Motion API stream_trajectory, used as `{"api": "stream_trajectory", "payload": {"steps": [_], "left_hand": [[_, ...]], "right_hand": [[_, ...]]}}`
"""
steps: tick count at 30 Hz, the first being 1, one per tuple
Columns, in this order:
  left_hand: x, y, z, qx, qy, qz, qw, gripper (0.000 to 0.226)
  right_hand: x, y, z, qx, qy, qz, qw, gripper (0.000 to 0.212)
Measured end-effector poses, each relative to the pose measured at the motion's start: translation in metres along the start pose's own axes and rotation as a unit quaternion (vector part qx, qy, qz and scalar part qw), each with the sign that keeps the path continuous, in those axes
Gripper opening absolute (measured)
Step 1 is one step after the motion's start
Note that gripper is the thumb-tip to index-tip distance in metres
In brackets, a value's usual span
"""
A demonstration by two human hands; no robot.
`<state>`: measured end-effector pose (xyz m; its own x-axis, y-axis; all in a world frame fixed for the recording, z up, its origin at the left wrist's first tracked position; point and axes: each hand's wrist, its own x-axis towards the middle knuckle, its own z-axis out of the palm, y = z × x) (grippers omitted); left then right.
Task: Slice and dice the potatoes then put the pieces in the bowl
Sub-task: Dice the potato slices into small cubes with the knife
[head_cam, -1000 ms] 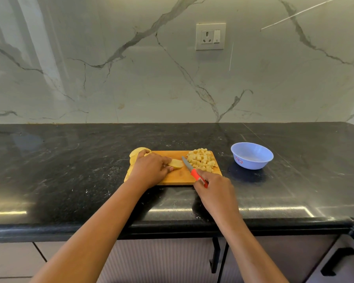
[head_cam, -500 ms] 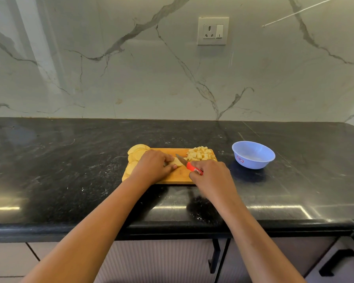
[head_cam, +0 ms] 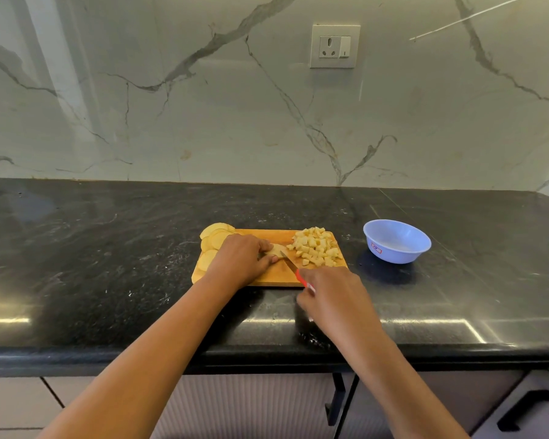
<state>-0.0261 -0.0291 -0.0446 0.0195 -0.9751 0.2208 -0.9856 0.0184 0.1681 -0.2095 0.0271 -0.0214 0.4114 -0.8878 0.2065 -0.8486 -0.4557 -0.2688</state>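
Black counter [head_cam: 108, 264] carries a wooden board [head_cam: 279, 278]. Left hand [head_cam: 241, 261], fingers curled, holds a potato slice [head_cam: 274, 249] mid-board; right hand [head_cam: 333, 296] grips the knife [head_cam: 293, 269] at five o'clock. Diced potato [head_cam: 316, 248] lies at two o'clock, bowl [head_cam: 396, 242] beyond at three.

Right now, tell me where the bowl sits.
In the head view the blue bowl sits upright on the black counter at the right, apart from the cutting board and nearest its pile of diced potato.

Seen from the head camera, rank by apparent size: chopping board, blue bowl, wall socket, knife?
1. chopping board
2. blue bowl
3. wall socket, near the bowl's size, farther off: unsure
4. knife, partly hidden
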Motion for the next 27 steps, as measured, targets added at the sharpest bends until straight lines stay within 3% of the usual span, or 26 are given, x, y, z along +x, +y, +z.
{"api": "stream_trajectory", "payload": {"steps": [13, 20, 27], "left_hand": [[-0.013, -0.005, -0.005, 0.031, 0.033, -0.004, 0.999, 0.046], [-0.008, -0.005, -0.006, 0.014, 0.014, -0.001, 1.0, 0.046], [-0.011, 0.001, -0.011, 0.013, 0.011, -0.015, 1.0, 0.043]], "right_hand": [[0.019, 0.005, 0.0, 0.153, 0.057, 0.037, 0.986, 0.036], [0.028, 0.0, -0.001, 0.109, 0.036, 0.027, 0.993, 0.031], [0.045, -0.017, 0.017, -0.017, 0.031, -0.001, 0.999, 0.019]]}}
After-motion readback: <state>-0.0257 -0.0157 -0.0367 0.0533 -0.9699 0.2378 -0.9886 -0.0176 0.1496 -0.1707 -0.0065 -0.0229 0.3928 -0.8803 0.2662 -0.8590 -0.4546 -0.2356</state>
